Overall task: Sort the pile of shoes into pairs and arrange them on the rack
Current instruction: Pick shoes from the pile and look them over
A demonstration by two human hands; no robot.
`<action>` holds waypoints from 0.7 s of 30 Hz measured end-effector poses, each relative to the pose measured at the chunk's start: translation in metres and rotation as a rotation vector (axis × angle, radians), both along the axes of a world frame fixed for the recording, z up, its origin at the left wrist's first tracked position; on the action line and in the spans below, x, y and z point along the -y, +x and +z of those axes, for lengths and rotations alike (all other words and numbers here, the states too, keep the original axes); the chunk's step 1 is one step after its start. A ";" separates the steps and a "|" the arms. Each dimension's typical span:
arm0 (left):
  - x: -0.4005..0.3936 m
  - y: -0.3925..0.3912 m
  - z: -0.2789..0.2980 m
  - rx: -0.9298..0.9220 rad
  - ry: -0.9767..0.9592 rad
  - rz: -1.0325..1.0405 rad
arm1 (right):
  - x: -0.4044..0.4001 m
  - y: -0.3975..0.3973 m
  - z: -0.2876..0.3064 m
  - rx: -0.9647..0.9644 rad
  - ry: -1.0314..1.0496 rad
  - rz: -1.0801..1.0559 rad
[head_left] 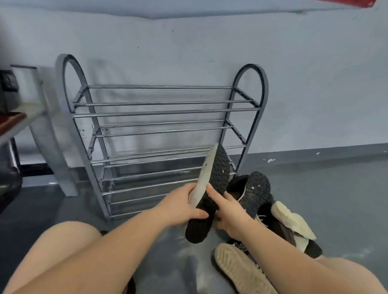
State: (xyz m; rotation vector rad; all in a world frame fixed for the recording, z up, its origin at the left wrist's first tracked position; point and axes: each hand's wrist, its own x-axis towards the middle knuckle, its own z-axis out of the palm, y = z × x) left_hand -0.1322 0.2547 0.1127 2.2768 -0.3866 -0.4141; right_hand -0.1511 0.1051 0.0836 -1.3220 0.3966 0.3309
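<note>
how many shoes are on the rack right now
0. Every shelf of the rack is bare; one black shoe is in both hands, the rest lie piled on the floor.

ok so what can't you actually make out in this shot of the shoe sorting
- Head view: how many shoes are in the pile and which ones match; they overlap, and the right forearm covers part of it.
- Uppers of the held black shoe: only soles face the camera; whether it is one shoe or two pressed together is unclear.
- Right hand fingers: partly hidden behind that shoe.
- Dark objects at the left edge: cut off by the frame.
- Rack's lowest shelf: partly hidden by the held shoe.
</note>
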 end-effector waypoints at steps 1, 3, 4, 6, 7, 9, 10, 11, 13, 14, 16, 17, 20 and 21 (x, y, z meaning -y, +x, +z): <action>0.006 0.002 -0.002 0.022 0.042 -0.020 | 0.001 0.004 -0.005 -0.010 -0.004 -0.028; 0.015 0.008 -0.003 0.065 0.111 -0.042 | 0.006 0.009 -0.007 0.001 -0.001 -0.066; 0.018 0.011 -0.002 0.068 0.115 -0.053 | 0.009 0.012 -0.006 0.015 0.004 -0.082; 0.018 0.018 0.001 0.033 0.063 -0.084 | 0.016 0.017 -0.006 0.022 0.030 -0.092; 0.017 0.022 0.003 0.002 0.027 -0.088 | 0.019 0.019 -0.005 0.018 0.048 -0.080; 0.013 0.031 0.003 -0.012 -0.024 -0.004 | 0.023 0.023 -0.003 -0.007 0.091 -0.055; 0.013 0.036 0.001 -0.051 -0.044 0.063 | 0.023 0.025 -0.002 -0.025 0.115 -0.038; 0.013 0.039 -0.001 -0.143 -0.071 0.128 | 0.023 0.027 0.000 -0.043 0.142 -0.022; 0.016 0.040 -0.009 -0.446 -0.225 0.197 | 0.024 0.031 0.001 -0.066 0.186 -0.032; 0.020 0.037 -0.012 -0.594 -0.322 0.201 | 0.025 0.033 0.000 -0.073 0.189 -0.043; 0.026 0.031 -0.014 -0.733 -0.456 0.201 | 0.026 0.034 -0.003 -0.089 0.151 -0.052; 0.029 0.031 -0.018 -0.740 -0.501 0.217 | 0.026 0.035 -0.004 -0.092 0.110 -0.051; 0.034 0.031 -0.025 -0.650 -0.570 0.265 | 0.029 0.038 -0.007 -0.049 -0.025 -0.036; 0.034 0.032 -0.028 -0.608 -0.576 0.300 | 0.028 0.039 -0.005 -0.039 -0.031 -0.031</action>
